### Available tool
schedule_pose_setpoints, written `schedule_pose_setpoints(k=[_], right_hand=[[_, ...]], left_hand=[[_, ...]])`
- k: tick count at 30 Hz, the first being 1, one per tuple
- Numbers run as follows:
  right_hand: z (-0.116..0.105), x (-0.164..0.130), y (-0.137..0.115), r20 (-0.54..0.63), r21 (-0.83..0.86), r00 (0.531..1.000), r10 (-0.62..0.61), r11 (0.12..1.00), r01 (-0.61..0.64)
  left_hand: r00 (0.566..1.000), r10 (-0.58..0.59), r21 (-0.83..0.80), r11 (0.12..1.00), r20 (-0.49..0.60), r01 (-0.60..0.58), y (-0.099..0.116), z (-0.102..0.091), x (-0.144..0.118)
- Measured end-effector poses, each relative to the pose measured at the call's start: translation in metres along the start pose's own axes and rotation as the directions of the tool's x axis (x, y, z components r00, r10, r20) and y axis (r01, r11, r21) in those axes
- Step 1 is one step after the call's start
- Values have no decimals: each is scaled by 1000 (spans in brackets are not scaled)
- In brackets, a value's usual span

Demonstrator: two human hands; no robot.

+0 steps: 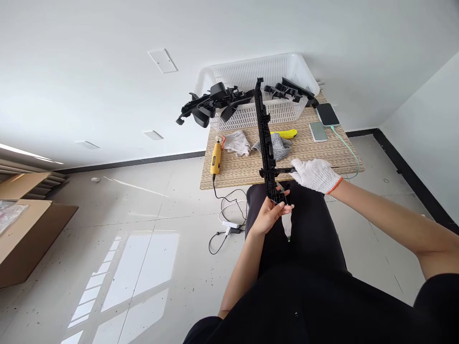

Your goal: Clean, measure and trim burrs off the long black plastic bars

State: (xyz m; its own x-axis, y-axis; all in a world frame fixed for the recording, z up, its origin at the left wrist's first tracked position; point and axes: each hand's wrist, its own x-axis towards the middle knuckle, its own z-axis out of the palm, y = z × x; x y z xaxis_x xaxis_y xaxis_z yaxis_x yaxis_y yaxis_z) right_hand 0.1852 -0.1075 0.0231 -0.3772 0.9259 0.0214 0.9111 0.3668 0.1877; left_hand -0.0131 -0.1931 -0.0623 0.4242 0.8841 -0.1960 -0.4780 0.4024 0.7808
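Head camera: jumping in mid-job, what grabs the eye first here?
A long black plastic part stands nearly upright at centre, its lower end held by the bare left hand while the white-gloved right hand grips a side tab. Behind it, on the wooden table, a white basket holds more black parts, some spilling over its left rim. A yellow rotary tool lies at the table's left.

A makeshift workshop occupied a bare white-walled room: a small wood-grain table [247, 169] held a white plastic mesh basket [251, 76] of black moulded plastic parts [211, 105], a yellow rotary tool [215, 158] and grey work gloves [237, 142].
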Motion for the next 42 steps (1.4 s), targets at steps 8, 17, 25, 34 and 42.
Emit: schedule_pose_setpoints(k=[8, 17, 25, 34, 42], right_hand=[[-5, -2, -4, 50, 11, 999, 12, 1000, -13], [-9, -1, -5, 93, 10, 995, 21, 1000, -22], [-10, -1, -5, 78, 12, 997, 30, 999, -31], [-4, 1, -4, 61, -6, 998, 18, 1000, -18], [-2, 1, -4, 44, -2, 999, 17, 1000, -17]], left_hand=[[1000, -1, -2, 1000, -3, 1, 0, -1, 1], [1000, -6, -15, 1000, -11, 6, 1, 1, 0], [1000, -7, -19, 1000, -3, 7, 2, 2, 0], [1000, -4, -22, 1000, 3, 4, 3, 1, 1], [1000, -8, -29, 1000, -7, 8, 4, 3, 0]])
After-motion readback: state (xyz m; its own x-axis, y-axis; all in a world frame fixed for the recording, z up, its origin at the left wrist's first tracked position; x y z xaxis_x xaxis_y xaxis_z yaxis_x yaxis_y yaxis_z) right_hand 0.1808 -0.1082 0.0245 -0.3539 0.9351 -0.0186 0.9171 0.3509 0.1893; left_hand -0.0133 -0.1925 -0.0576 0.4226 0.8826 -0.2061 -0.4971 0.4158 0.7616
